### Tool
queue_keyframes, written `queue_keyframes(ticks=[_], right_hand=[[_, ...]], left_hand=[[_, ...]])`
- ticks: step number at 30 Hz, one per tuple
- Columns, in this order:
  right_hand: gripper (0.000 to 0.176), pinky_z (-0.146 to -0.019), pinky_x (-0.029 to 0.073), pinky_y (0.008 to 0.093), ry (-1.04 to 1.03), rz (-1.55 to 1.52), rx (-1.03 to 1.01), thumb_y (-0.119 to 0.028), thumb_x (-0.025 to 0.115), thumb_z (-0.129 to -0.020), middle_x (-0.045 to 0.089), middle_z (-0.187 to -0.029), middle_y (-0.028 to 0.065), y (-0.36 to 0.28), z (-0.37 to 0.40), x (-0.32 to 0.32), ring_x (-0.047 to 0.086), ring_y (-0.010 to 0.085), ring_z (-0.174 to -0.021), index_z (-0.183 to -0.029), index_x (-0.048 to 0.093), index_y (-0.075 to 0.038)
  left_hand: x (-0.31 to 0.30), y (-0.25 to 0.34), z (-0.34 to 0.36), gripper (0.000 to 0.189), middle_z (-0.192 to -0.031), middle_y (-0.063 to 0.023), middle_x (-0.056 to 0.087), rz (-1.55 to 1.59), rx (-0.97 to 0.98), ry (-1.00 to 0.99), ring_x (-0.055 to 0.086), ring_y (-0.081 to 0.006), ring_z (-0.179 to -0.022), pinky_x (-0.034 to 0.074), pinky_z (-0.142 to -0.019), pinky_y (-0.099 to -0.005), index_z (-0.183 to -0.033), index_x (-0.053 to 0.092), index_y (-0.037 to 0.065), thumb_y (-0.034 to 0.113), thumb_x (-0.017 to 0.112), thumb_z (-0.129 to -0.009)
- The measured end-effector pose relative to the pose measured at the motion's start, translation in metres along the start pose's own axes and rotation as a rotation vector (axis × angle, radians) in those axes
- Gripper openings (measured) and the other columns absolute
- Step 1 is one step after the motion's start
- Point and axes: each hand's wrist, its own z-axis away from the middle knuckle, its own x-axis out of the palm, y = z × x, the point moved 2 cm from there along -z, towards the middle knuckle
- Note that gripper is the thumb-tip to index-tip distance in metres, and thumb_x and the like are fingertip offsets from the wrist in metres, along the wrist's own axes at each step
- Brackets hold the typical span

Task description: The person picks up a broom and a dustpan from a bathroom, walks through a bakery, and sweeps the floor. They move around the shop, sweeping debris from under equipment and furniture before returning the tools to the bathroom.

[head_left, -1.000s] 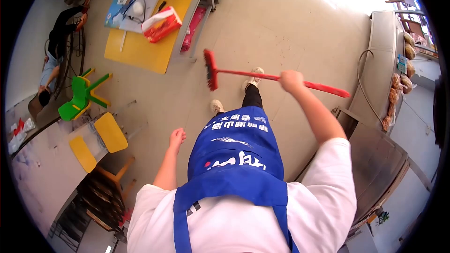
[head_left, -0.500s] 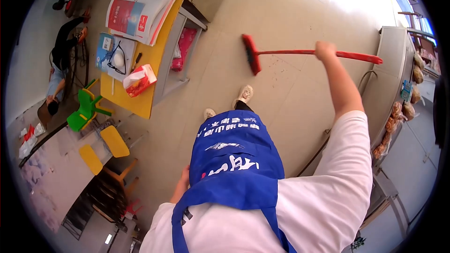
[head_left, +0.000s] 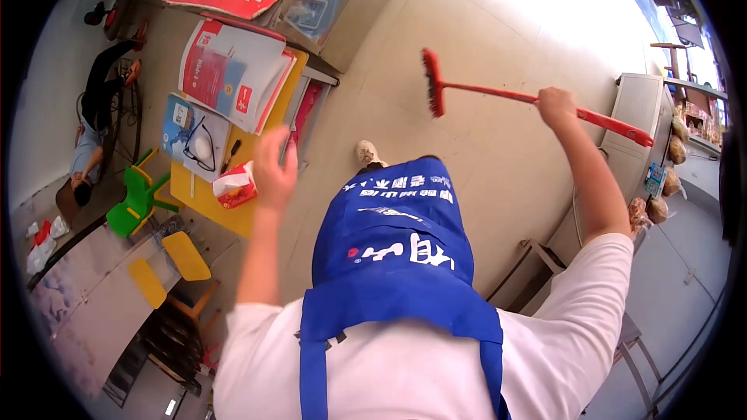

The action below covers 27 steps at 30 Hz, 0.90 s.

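Observation:
My right hand [head_left: 557, 107] is closed around the red handle of a broom [head_left: 494, 92], well out in front of my body. The broom's red head with dark bristles stands at the handle's left end, over the beige floor. My left hand [head_left: 275, 173] is raised beside the yellow table [head_left: 198, 204], slightly blurred, with its fingers apart and nothing in it. A red and white tissue pack [head_left: 234, 185] lies on the table close to that hand. Eyeglasses [head_left: 201, 145], a dark pen [head_left: 231, 155] and printed booklets [head_left: 226, 70] rest farther back on it.
A glass-sided cabinet [head_left: 331, 8] stands beyond the table. On the right are a grey cabinet [head_left: 634, 120], hanging bags [head_left: 657, 208] and a dark stool [head_left: 537, 268]. A green chair [head_left: 136, 201] is at left, with a seated person [head_left: 89, 148] behind it.
My left hand has risen from beside my apron to the table's edge. The broom has shifted farther forward and its handle has tilted. My view has moved a little forward too.

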Motion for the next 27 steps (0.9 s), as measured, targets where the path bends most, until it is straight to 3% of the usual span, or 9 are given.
queue_keyframes(ticks=[3, 4, 11, 14, 20, 24, 27], right_hand=[[0.024, -0.064, 0.048, 0.0326, -0.043, -0.12, -0.099, -0.03, 0.055, -0.076, 0.062, -0.081, 0.0106, -0.039, -0.037, 0.002, 0.061, 0.023, -0.077, -0.076, 0.063, -0.008], [0.021, -0.064, 0.048, 0.0322, -0.054, -0.139, -0.13, -0.027, 0.054, -0.077, 0.062, -0.082, 0.0103, -0.054, -0.056, 0.003, 0.06, 0.0225, -0.078, -0.077, 0.063, -0.009], [0.015, -0.064, 0.048, 0.0317, -0.049, -0.226, -0.355, -0.02, 0.057, -0.071, 0.063, -0.086, 0.0059, -0.111, -0.219, -0.009, 0.061, 0.0186, -0.08, -0.08, 0.064, -0.011], [0.014, -0.062, 0.048, 0.0322, 0.031, -0.165, -0.444, -0.02, 0.057, -0.07, 0.063, -0.083, 0.0046, -0.072, -0.322, -0.009, 0.061, 0.0182, -0.079, -0.079, 0.065, -0.012], [0.017, -0.063, 0.048, 0.033, -0.082, -0.174, -0.451, -0.023, 0.059, -0.071, 0.063, -0.088, 0.006, 0.064, -0.501, -0.022, 0.061, 0.0186, -0.08, -0.082, 0.064, -0.011], [0.033, -0.071, 0.047, 0.0327, -0.146, -0.254, -0.238, -0.035, 0.064, -0.068, 0.061, -0.093, 0.0089, 0.197, -0.602, -0.035, 0.058, 0.0222, -0.088, -0.088, 0.062, -0.009], [0.038, -0.072, 0.047, 0.0344, -0.218, -0.256, -0.066, -0.037, 0.066, -0.066, 0.061, -0.092, 0.0099, 0.299, -0.643, -0.068, 0.058, 0.0233, -0.087, -0.09, 0.061, -0.008]], left_hand=[[-0.024, 0.053, -0.146, 0.029, -0.106, -0.0105, 0.052, -0.111, 0.411, 0.157, 0.048, -0.0259, -0.1, 0.037, -0.086, -0.0344, -0.104, 0.051, 0.004, 0.009, 0.053, -0.076], [-0.025, 0.069, -0.184, 0.029, -0.106, -0.0101, 0.052, -0.138, 0.523, 0.183, 0.048, -0.0259, -0.1, 0.037, -0.086, -0.0346, -0.104, 0.051, 0.004, 0.01, 0.053, -0.076], [0.05, 0.13, -0.372, 0.036, -0.112, -0.0109, 0.046, -0.292, 0.626, -0.082, 0.043, -0.0281, -0.105, 0.036, -0.087, -0.0357, -0.106, 0.051, 0.009, 0.013, 0.058, -0.071], [0.095, 0.146, -0.445, 0.04, -0.116, -0.0117, 0.043, -0.415, 0.63, -0.199, 0.039, -0.0292, -0.11, 0.032, -0.091, -0.0379, -0.107, 0.05, 0.008, 0.012, 0.059, -0.068], [0.151, 0.164, -0.576, 0.042, -0.119, -0.0109, 0.041, -0.57, 0.491, -0.371, 0.036, -0.0292, -0.113, 0.031, -0.092, -0.0399, -0.107, 0.05, 0.008, 0.012, 0.061, -0.066], [0.175, 0.16, -0.612, 0.039, -0.116, -0.0076, 0.044, -0.582, 0.39, -0.464, 0.038, -0.0298, -0.107, 0.033, -0.088, -0.0396, -0.102, 0.053, 0.008, 0.014, 0.063, -0.064], [0.183, 0.15, -0.618, 0.034, -0.113, -0.0053, 0.046, -0.608, 0.387, -0.447, 0.038, -0.0303, -0.103, 0.034, -0.086, -0.0389, -0.096, 0.056, 0.01, 0.015, 0.064, -0.064]])
